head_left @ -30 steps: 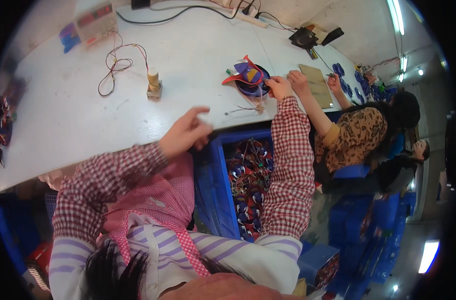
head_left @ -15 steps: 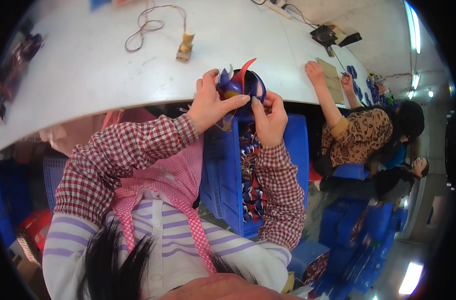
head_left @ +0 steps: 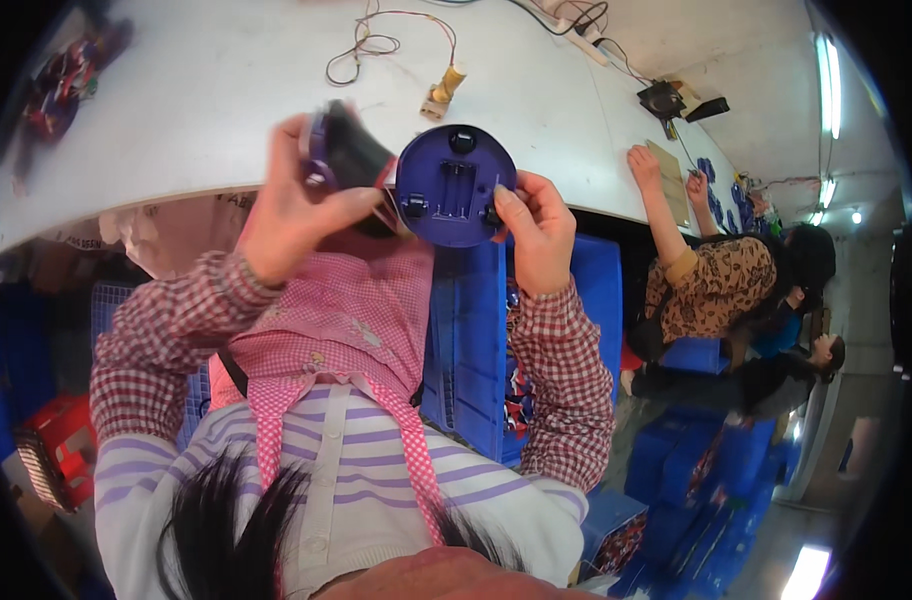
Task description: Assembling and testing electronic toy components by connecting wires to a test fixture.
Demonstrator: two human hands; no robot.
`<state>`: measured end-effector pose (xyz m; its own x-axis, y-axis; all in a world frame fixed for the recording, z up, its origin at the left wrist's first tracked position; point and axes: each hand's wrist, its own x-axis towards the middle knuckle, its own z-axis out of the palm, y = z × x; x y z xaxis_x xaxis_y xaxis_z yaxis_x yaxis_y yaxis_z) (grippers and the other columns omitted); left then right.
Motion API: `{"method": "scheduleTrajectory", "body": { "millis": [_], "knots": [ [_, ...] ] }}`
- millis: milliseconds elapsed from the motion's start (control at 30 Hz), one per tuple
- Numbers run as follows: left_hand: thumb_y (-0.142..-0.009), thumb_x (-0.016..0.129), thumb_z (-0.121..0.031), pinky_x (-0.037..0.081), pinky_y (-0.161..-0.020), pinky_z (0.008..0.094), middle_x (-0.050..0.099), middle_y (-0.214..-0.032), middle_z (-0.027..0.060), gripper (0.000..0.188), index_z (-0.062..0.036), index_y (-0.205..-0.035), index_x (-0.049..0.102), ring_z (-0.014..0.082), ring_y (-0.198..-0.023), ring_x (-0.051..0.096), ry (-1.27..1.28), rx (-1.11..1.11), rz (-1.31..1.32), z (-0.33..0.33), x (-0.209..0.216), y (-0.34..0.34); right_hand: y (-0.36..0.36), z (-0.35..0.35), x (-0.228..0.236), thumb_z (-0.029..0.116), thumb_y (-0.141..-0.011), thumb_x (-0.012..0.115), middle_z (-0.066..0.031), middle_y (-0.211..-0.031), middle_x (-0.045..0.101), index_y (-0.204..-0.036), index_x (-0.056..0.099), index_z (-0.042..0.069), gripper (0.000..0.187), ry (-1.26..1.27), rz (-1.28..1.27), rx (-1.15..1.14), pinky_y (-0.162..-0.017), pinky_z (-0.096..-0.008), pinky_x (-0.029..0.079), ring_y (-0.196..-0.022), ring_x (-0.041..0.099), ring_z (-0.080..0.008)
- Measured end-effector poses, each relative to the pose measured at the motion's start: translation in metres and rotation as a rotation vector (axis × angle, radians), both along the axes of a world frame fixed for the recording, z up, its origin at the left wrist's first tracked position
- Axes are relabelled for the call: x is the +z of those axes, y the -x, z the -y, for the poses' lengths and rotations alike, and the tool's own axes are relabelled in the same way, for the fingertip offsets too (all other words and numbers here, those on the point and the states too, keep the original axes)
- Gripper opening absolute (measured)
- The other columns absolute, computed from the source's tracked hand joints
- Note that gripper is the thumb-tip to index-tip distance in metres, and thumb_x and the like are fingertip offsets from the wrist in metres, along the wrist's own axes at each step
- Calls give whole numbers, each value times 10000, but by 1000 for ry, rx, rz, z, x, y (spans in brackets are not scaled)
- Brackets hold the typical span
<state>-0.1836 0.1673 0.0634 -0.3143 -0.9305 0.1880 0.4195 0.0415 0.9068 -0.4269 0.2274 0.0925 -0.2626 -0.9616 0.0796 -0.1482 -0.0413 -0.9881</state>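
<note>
In my right hand [head_left: 541, 228] is a round purple plastic toy base [head_left: 428, 172], gripped by its right rim between thumb and fingers. A battery compartment [head_left: 456, 190] sits in its middle, with small black wheels near the edge. My left hand [head_left: 294, 215] is closed on a purple and black plastic toy shell [head_left: 358, 150], blurred by motion, with a red part at its lower edge. The shell is left of the base, both above the table's near edge. Whether the two pieces touch, I cannot tell.
On the white table [head_left: 226, 90] lie a cable with a yellowish connector [head_left: 442, 92] and a pile of coloured parts [head_left: 66, 90]. A blue bin [head_left: 481, 340] with parts stands below my right forearm. To the right a co-worker [head_left: 726, 290] works at the table.
The toy shell has moved left and turned in my left hand. The base's flat face with the compartment now shows in my right hand, apart from where both hands met before.
</note>
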Motion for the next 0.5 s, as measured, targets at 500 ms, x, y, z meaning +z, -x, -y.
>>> {"method": "scheduleTrajectory", "body": {
  "millis": [500],
  "knots": [
    [-819,751,-194,496,-810,289,503,-1240,144,719,27,-1371,346,186,-994,586,675,464,973,219,-86,-192,-9,126,-94,142,-763,703,-119,-716,663,-968,629,-81,312,-230,-38,6,-461,-282,505,-517,618,-162]
  ]
}}
